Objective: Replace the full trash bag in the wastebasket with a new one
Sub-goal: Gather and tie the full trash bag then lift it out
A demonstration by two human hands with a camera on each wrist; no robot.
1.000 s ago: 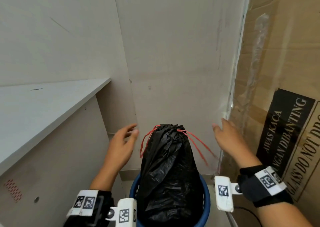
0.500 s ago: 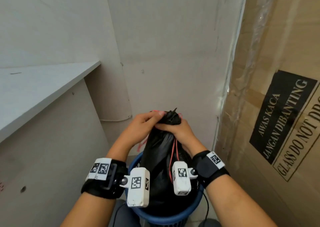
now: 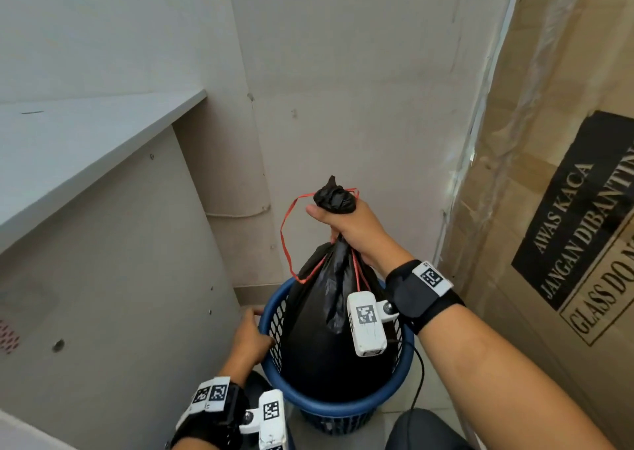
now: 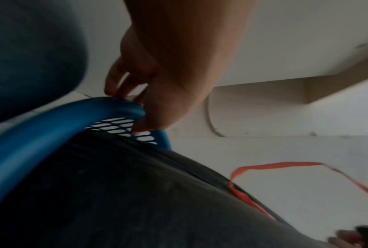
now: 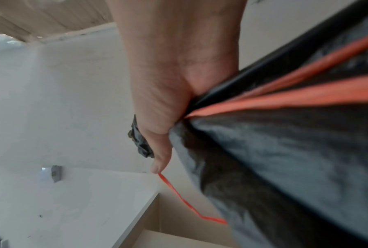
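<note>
At the far left a pale shelf (image 3: 85, 134) runs along the wall, and its near end is cut off by the edge of the head view. Below it, the left hand (image 3: 248, 338) grips the left rim of the blue wastebasket (image 3: 338, 406). In the left wrist view the thumb sits inside against the mesh and the fingers (image 4: 113, 83) curl over the outside of the rim; this picture is blurred, so the exact contact of each finger is hard to see.

In the middle, the full black trash bag (image 3: 329, 340) stands in the wastebasket, with its lower part hidden behind the basket wall. Its neck is pulled upward and gathered. A loop of the red drawstring (image 3: 286, 240) hangs free on the left side of the neck, and other strands run down the bag under the wrist.

The right hand (image 3: 351, 228) is closed tightly around the gathered neck, well above the rim, and a small black tuft of the bag comes out above the fist. The fingers are hidden behind the bag in the right wrist view; only the thumb and palm show there.

At the far right a large cardboard box (image 3: 562, 175) leans by the wall. Its black label (image 3: 583, 209) is cut off by the frame.
</note>
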